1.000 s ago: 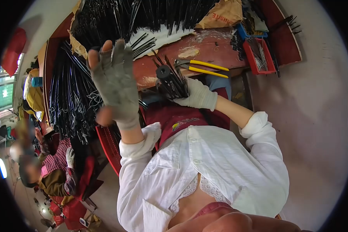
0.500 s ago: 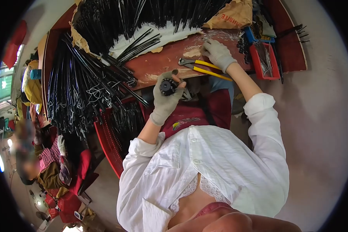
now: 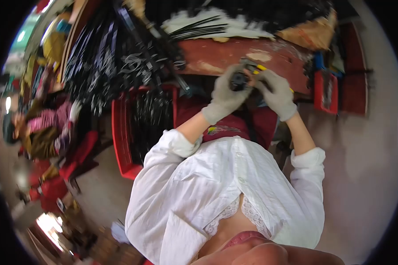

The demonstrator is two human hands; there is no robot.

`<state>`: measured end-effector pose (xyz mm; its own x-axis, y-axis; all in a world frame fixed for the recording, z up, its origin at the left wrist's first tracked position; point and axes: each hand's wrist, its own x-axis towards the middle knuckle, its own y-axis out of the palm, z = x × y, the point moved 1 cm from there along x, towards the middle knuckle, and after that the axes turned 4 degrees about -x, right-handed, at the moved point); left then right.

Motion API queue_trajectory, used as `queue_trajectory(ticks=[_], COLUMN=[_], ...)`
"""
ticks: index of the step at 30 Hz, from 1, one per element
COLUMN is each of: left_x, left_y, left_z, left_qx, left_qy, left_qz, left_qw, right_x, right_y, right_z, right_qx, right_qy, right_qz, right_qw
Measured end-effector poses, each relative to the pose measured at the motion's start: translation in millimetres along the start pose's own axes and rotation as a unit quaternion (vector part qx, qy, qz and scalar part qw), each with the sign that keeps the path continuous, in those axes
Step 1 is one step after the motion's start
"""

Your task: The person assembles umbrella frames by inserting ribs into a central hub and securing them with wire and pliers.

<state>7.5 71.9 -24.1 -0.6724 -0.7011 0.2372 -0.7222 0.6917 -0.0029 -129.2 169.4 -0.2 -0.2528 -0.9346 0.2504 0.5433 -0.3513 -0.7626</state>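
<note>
My left hand [image 3: 227, 95], in a light grey glove, is closed around a black round part [image 3: 239, 81] with a hole in its middle. My right hand [image 3: 276, 95], also gloved, is right beside it with fingers bent and pinched close to the part. Whatever is between those fingers is hidden or too small to make out. Behind both hands, yellow-handled pliers [image 3: 261, 67] show in part at the table's edge; the hands cover the rest.
The dark red table [image 3: 203, 51] carries a bundle of long thin black rods [image 3: 106, 66] at left and more on white paper. A red bin [image 3: 326, 92] hangs at the right edge. A red crate [image 3: 119, 145] of black rods is at my left. Another person [image 3: 48, 123] sits further left.
My right hand has come from the tabletop to my left hand. The view has shifted, moving the table and bins rightward in it. My left hand still holds the black part.
</note>
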Motion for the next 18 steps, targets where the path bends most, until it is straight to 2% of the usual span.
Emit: queue_trajectory(ticks=[1, 2, 3, 4, 5, 6, 7, 8, 9, 10, 11, 12, 13, 14, 15, 17, 18], left_x=[-6, -8, -12, -15, -18, -20, -24, -24, -26, -28, -30, -34, -38, -39, -48, -73, -82], left_y=[-1, -4, -2, -8, -11, -18, -21, -22, -20, -15, -15, -20, -26, -34, -38, -44, -54], left_z=[-9, -18, -17, -18, -24, -26, -16, -16, -16, -15, -14, -13, -11, -8, 10, 60, 57], left_qx=[-0.056, -0.012, -0.029, -0.09, -0.073, -0.094, -0.037, -0.041, -0.03, 0.01, 0.049, 0.054, 0.025, -0.002, 0.001, 0.0, -0.012], left_qy=[-0.057, -0.05, -0.002, -0.001, -0.008, -0.041, 0.022, 0.017, 0.015, 0.018, 0.021, 0.018, 0.082, 0.148, 0.149, 0.056, -0.011], left_qz=[0.023, 0.09, 0.121, 0.18, 0.154, 0.191, 0.161, 0.173, 0.154, 0.136, 0.118, 0.1, 0.05, 0.003, -0.008, -0.072, -0.098], left_qw=[0.997, 0.995, 0.992, 0.98, 0.985, 0.976, 0.986, 0.984, 0.988, 0.991, 0.992, 0.993, 0.995, 0.989, 0.989, 0.996, 0.995], right_x=[4, 2, 9, 13, 10, 12, 18, 22, 23, 24, 24, 24, 24, 16, 4, 0, 4], right_y=[-2, 4, -1, -4, -2, -16, -25, -34, -39, -43, -34, -32, -31, -14, 7, 33, 48], right_z=[5, -5, 1, 1, 5, 21, 36, 52, 64, 96, 106, 123, 136, 126, 110, 96, 93], right_qx=[-0.009, -0.061, -0.057, 0.049, 0.238, 0.408, 0.515, 0.451, 0.409, 0.348, 0.083, -0.037, -0.158, -0.159, -0.156, -0.19, -0.152], right_qy=[0.002, -0.061, -0.061, -0.036, 0.096, 0.206, 0.189, 0.276, 0.259, 0.161, -0.045, -0.122, -0.198, -0.294, -0.384, -0.381, -0.375], right_qz=[-0.016, -0.097, -0.082, -0.048, -0.021, 0.032, 0.084, 0.111, 0.147, 0.166, 0.136, 0.24, 0.331, 0.256, 0.18, 0.208, 0.204], right_qw=[1.0, 0.992, 0.993, 0.997, 0.966, 0.889, 0.832, 0.841, 0.863, 0.909, 0.986, 0.962, 0.909, 0.907, 0.892, 0.88, 0.891])
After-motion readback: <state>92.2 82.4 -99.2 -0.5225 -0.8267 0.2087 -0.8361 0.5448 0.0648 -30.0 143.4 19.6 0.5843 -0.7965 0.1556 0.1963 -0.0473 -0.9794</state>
